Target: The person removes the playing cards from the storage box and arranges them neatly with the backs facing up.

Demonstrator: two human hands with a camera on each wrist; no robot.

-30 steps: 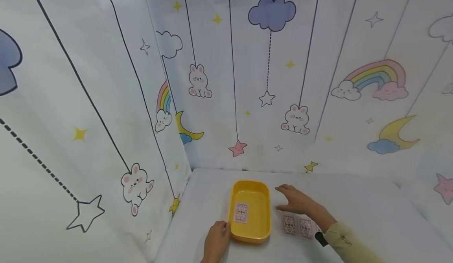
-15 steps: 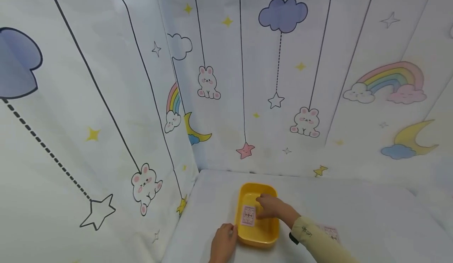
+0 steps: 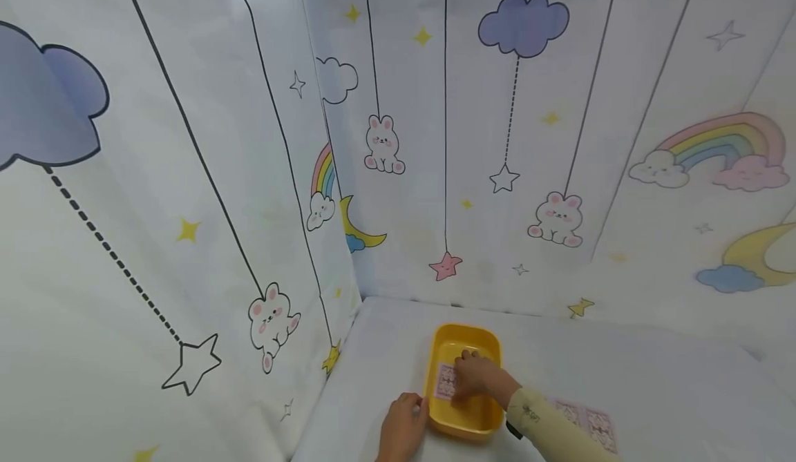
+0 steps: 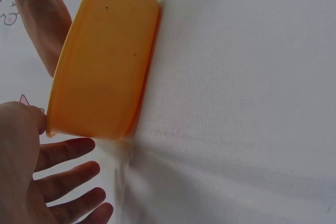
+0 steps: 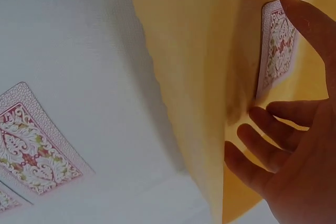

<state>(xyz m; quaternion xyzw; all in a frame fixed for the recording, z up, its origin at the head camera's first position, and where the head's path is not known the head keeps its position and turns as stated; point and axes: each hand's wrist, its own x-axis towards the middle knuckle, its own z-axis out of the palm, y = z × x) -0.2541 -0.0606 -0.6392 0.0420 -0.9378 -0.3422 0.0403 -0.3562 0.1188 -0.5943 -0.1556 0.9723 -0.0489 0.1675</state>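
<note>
A yellow plastic tray (image 3: 465,429) stands on the white-covered table, with one patterned playing card (image 3: 445,382) on its floor. My left hand (image 3: 404,426) is at the tray's near left corner. In the left wrist view its thumb (image 4: 35,117) touches the rim, while the other fingers extend beside the end wall. My right hand (image 3: 477,376) reaches into the tray, partly covering the card. In the right wrist view the thumb (image 5: 304,17) overlaps the card's upper end, and the loosely bent fingers (image 5: 262,150) are near its lower end, with a small gap visible.
More playing cards (image 3: 600,429) lie on the table right of the tray, partly hidden behind the right sleeve (image 3: 547,424). White sheets printed with bunnies, stars and clouds form a back wall (image 3: 398,227) and a left side wall (image 3: 205,241).
My right hand has moved left from beyond the tray's right side into the tray and over the card. The left hand stays at the tray corner. The head view has shifted slightly.
</note>
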